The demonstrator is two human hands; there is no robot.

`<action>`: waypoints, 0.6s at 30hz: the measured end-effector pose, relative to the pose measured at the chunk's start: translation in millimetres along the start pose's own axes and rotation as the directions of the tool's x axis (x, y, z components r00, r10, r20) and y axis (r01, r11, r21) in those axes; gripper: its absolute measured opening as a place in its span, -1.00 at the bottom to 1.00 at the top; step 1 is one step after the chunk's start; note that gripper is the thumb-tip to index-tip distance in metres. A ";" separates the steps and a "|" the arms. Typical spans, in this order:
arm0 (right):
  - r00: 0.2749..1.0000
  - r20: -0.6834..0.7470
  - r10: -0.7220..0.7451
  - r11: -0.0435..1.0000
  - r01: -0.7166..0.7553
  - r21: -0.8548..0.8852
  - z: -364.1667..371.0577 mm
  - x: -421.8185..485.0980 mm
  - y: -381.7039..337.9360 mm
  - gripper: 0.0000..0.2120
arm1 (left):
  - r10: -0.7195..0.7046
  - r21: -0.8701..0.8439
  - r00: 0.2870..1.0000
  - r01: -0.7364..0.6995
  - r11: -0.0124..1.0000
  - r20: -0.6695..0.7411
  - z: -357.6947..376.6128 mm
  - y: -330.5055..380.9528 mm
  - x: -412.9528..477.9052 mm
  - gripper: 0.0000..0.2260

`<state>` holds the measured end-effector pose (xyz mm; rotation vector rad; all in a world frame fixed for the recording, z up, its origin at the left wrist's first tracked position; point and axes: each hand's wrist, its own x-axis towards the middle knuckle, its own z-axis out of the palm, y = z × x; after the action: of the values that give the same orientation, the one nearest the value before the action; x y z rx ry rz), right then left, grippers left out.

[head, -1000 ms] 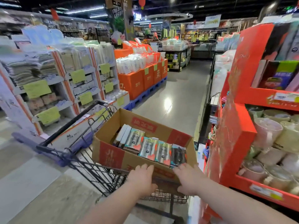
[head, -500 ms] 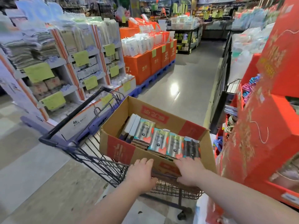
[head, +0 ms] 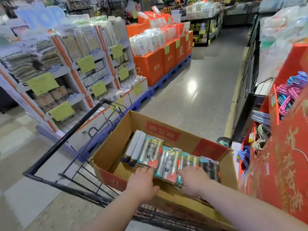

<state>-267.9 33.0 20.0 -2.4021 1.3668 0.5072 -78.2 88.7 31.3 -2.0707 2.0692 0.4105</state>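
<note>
A brown cardboard box [head: 166, 129] with red printing sits on a black wire shopping cart [head: 70, 145]. Inside lie several silver-and-teal product packs [head: 167, 161] in a row, with two white boxes [head: 135, 146] at their left. My left hand [head: 141, 184] grips the box's near wall, thumb outside and fingers over the rim, touching a pack. My right hand [head: 191, 179] reaches over the same rim and lies on the packs at the right; whether it grips one is unclear.
A red display stand [head: 283, 164] with coloured hangers [head: 290, 90] stands close on the right. Shelves of packaged goods [head: 71, 69] and orange cartons on blue pallets [head: 160, 62] line the left. A grey aisle floor [head: 200, 90] runs ahead.
The cart and box have rolled forward along the aisle past the red stand. Both hands have moved from the outside of the near wall up over the rim onto the packs.
</note>
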 end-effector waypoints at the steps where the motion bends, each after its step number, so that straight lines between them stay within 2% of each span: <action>1: 1.000 -0.001 -0.002 1.000 0.002 0.006 0.9 7.0 6.5 -0.48 | -0.011 -0.001 1.000 0.011 1.000 0.005 -0.2 1.5 6.8 -0.35; 12: 0.998 0.058 0.007 0.996 -0.012 0.088 3.7 57.9 31.9 -0.54 | -0.082 -0.024 0.994 0.084 0.996 0.069 2.5 -15.3 60.4 -0.35; 18: 0.996 0.077 0.049 0.989 -0.059 0.133 -1.9 82.0 28.4 -0.48 | -0.053 -0.038 0.995 0.057 0.998 0.089 0.7 -46.0 106.5 -0.42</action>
<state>-253.2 -43.1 -19.0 -2.2220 1.3920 0.4949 -33.4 -11.4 -6.6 -2.0872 1.9657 0.5281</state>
